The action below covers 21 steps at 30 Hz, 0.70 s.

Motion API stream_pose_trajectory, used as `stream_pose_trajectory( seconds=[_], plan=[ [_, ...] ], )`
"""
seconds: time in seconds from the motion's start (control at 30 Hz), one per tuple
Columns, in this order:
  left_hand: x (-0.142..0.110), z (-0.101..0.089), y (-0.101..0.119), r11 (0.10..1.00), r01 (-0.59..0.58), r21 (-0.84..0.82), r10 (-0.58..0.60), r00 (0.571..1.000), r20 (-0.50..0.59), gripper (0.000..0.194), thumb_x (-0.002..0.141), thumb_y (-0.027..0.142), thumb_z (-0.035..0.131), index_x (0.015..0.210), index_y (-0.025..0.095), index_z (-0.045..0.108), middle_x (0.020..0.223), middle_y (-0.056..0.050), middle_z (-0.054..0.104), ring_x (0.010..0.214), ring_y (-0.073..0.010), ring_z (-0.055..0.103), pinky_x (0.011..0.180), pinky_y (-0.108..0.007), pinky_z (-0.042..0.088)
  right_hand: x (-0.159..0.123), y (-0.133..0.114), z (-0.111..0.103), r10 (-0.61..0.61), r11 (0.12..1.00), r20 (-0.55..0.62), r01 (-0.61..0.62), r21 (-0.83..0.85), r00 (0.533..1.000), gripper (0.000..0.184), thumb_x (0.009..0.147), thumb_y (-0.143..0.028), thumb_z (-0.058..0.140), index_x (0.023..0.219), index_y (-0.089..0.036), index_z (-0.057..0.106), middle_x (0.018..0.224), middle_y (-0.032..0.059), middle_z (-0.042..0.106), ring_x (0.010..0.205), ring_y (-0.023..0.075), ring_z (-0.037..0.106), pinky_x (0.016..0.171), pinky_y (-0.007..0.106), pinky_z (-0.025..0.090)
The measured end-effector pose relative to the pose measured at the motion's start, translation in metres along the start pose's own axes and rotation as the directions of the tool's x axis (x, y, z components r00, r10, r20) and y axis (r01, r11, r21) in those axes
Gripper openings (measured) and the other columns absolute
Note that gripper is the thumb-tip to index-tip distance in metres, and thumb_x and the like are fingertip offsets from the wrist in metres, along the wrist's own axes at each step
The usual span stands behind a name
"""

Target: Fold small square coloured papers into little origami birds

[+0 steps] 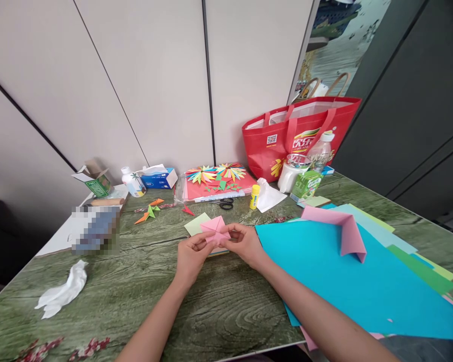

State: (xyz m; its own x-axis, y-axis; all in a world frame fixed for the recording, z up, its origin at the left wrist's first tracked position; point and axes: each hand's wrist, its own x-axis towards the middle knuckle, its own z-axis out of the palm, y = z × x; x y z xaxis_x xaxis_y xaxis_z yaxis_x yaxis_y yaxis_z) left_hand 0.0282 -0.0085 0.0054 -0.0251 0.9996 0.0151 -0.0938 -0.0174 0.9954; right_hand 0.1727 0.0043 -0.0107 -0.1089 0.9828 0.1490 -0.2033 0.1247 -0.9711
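Both my hands hold a small pink folded paper (214, 230) above the green wood-grain table (147, 296). My left hand (191, 256) pinches its left edge, fingers closed on it. My right hand (243, 242) grips its right side, thumb and fingers pressed on the fold. A pale green paper square (195, 224) lies just behind the pink piece. Right of my hands lies a big blue paper sheet (347, 281) with a bent pink sheet (343, 226) on it.
At the back stand a red bag (287, 138), a glue stick (254, 196), scissors (226, 203), colourful paper stars (215, 173), a tissue box (158, 177), bottles and cartons. A crumpled white tissue (62, 294) lies at the left. Small orange and green folded pieces (150, 210) sit nearby.
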Motion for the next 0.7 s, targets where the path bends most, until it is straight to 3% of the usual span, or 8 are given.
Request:
stream_pose_trajectory(
  seconds=[0.23,0.43,0.7],
  plan=[
    [0.0021,-0.0021,0.0035,1.0,0.002,0.009,-0.002,1.0,-0.024,0.029,0.051,0.019,0.075,0.079,0.014,0.069,0.075,-0.006,0.071,0.069,-0.0178,0.065,0.068,-0.028,0.052,0.0035,0.0,-0.0023,0.056,0.989,0.009,-0.057,0.139,0.998,0.02,0.057,-0.028,0.07,0.071,-0.018,0.06,0.061,-0.0035,0.06,0.051,0.013,0.061,0.063,0.033,0.054],
    [0.0026,-0.0019,0.0009,1.0,-0.007,-0.018,0.008,1.0,0.015,0.03,0.053,0.014,0.069,0.083,0.012,0.067,0.077,-0.006,0.071,0.073,-0.0179,0.065,0.069,-0.026,0.051,0.003,-0.0012,-0.0023,-0.097,0.995,0.072,0.096,0.012,0.993,0.009,0.061,-0.026,0.067,0.067,-0.019,0.067,0.08,0.0003,0.06,0.066,0.0122,0.059,0.065,0.029,0.052],
    [0.0004,0.0008,0.0063,1.0,0.024,-0.008,-0.023,0.997,0.072,0.037,0.053,0.006,0.059,0.089,0.011,0.065,0.084,-0.008,0.07,0.08,-0.0191,0.064,0.072,-0.027,0.05,0.0041,0.0032,-0.004,-0.105,0.993,0.07,0.108,-0.05,0.992,0.01,0.063,-0.024,0.064,0.072,-0.021,0.069,0.08,0.0009,0.058,0.063,0.0111,0.057,0.059,0.025,0.049]
  ],
)
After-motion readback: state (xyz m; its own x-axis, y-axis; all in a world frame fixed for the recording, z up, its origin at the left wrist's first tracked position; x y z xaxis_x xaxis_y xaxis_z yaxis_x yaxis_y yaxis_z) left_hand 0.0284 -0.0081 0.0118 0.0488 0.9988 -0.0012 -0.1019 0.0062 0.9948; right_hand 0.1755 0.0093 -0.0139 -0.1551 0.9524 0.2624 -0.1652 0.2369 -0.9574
